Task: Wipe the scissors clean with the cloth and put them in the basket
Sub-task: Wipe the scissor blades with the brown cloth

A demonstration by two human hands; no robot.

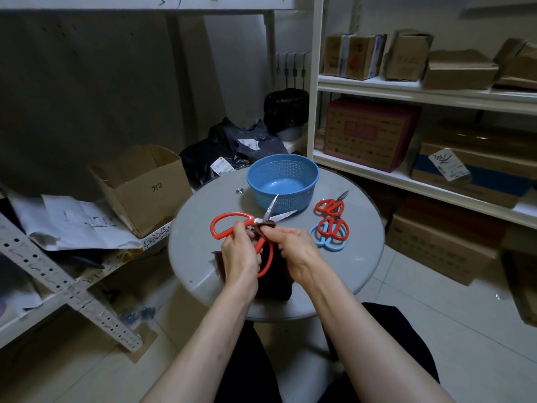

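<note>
Storage room lined with shelves of cardboard boxes; round grey table (197, 237) in front. Left hand (238, 251) clenched round the red handles of large scissors (280, 217), blades spread and pointing away from the grip. Right hand (295, 245) pinching brown cloth (276, 279) onto the blade roots, just ahead of that grip, the rest hanging below. Blue basket (293, 199) just beyond the blade tips, no scissors in it. Other scissors (331, 232) lying right of the grip. Probably best: hold the handles steady, draw the pinched cloth from pivot out to tip, fingers on the flats, off the edges.
</note>
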